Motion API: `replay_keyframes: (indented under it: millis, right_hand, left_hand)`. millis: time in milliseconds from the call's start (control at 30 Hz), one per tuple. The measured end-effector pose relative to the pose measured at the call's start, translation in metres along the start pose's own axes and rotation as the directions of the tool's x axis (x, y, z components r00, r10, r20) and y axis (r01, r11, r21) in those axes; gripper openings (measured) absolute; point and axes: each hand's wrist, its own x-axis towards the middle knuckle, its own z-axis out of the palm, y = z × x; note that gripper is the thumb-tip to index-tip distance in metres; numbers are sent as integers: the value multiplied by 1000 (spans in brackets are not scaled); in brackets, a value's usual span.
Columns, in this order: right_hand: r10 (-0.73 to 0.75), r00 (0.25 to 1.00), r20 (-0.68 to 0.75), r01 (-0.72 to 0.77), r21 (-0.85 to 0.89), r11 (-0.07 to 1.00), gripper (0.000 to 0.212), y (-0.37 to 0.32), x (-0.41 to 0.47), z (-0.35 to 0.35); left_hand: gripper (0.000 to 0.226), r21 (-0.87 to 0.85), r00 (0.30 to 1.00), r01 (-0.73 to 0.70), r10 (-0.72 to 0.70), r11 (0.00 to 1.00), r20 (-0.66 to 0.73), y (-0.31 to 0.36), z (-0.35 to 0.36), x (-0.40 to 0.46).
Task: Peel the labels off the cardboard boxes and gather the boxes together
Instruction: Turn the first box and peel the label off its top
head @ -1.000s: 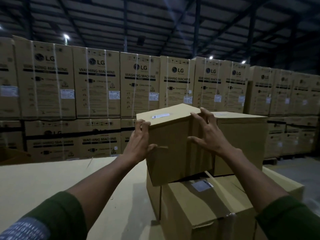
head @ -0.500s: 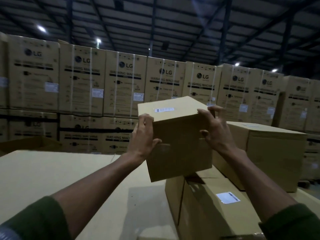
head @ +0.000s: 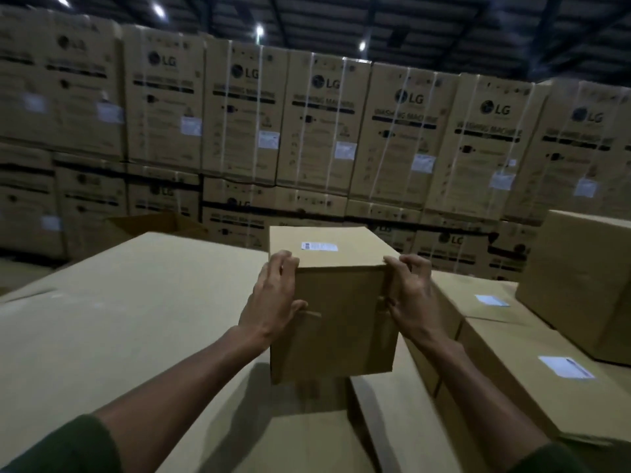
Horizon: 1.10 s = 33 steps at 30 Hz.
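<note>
I hold a small plain cardboard box (head: 338,322) in the air at centre, above the edge of a wide cardboard surface (head: 119,319). A narrow white label (head: 319,246) is stuck on the box's top. My left hand (head: 273,298) grips its left side, thumb on the front face. My right hand (head: 409,298) grips the right side, fingers curled over the top edge. To the right lie two more boxes, each with a white label: the farther label (head: 491,300) and the nearer label (head: 565,367).
A taller plain box (head: 587,278) stands on the stack at far right. An open carton (head: 153,223) sits beyond the wide surface. A wall of stacked printed washing-machine cartons (head: 317,131) fills the background.
The held box has come off the right-hand stack and moved left and toward me. It now hangs squarely between both hands. My view has swung left.
</note>
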Motion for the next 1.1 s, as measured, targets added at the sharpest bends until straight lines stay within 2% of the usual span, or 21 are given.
replay_keyframes:
  millis: [133, 333, 433, 500, 567, 667, 800, 900, 1000, 1100]
  right_hand:
    - [48, 997, 65, -51, 37, 998, 87, -9, -46, 43]
    - [152, 984, 95, -159, 68, 985, 82, -19, -84, 68]
    - [167, 978, 124, -177, 74, 981, 69, -23, -95, 68]
    - [141, 982, 129, -151, 75, 986, 54, -24, -102, 68]
    - [123, 985, 125, -138, 122, 983, 43, -26, -104, 69]
    - [162, 982, 92, -176, 179, 968, 44, -30, -103, 70]
    - [190, 981, -22, -183, 192, 964, 38, -31, -105, 71]
    - [210, 974, -83, -181, 268, 946, 33, -25, -98, 70]
    - [159, 986, -46, -141, 276, 951, 41, -18, -88, 65]
    - [62, 992, 114, -80, 166, 983, 66, -7, -83, 66]
  left_hand:
    - [80, 18, 993, 66, -68, 998, 92, -34, 18, -51]
    - [82, -3, 987, 21, -21, 1000, 160, -57, 23, -76]
    - [81, 2, 984, 26, -26, 1000, 177, -67, 26, -84]
    - [77, 67, 979, 31, -44, 997, 197, -75, 29, -90]
    - [77, 218, 970, 24, -76, 976, 233, -80, 32, -93]
    - [82, 463, 968, 0, -116, 886, 223, -75, 32, -92]
    - [92, 510, 974, -123, 4, 851, 228, -57, 37, -92]
    - [74, 497, 980, -113, 15, 860, 196, -57, 39, -88]
    - [61, 441, 974, -130, 32, 888, 224, -69, 35, -76]
    - [61, 387, 959, -156, 46, 909, 279, -83, 29, -70]
